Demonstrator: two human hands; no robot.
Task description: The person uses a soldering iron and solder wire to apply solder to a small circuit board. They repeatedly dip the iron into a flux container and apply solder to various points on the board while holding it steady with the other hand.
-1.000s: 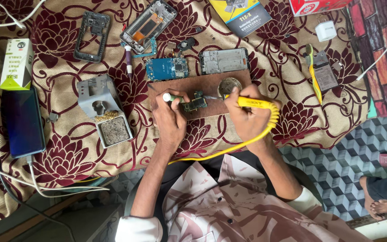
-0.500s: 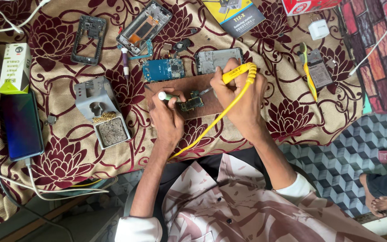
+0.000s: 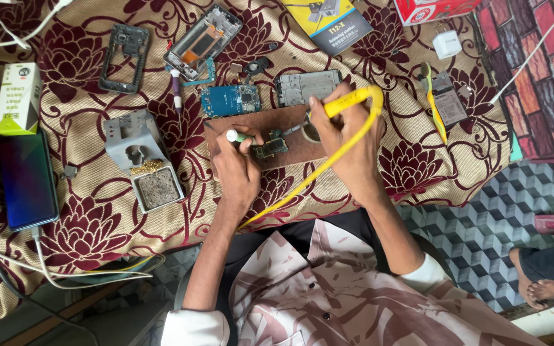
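Left hand (image 3: 237, 172): grip closed on a green-handled tool (image 3: 238, 136), its tip down at the small circuit board (image 3: 270, 146).
Right hand (image 3: 347, 144): grip closed round the yellow soldering iron (image 3: 347, 102); the handle slants up to the right, the tip down-left.
Small circuit board: lies on the brown wooden block (image 3: 290, 157), between both hands, touching the left.
Nearer hand: left; the iron's tip sits just right of the board.
Yellow cord (image 3: 302, 186): runs back toward the body.

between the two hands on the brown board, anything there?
Head view: a small green circuit board lies on the brown board between left hand and right hand.
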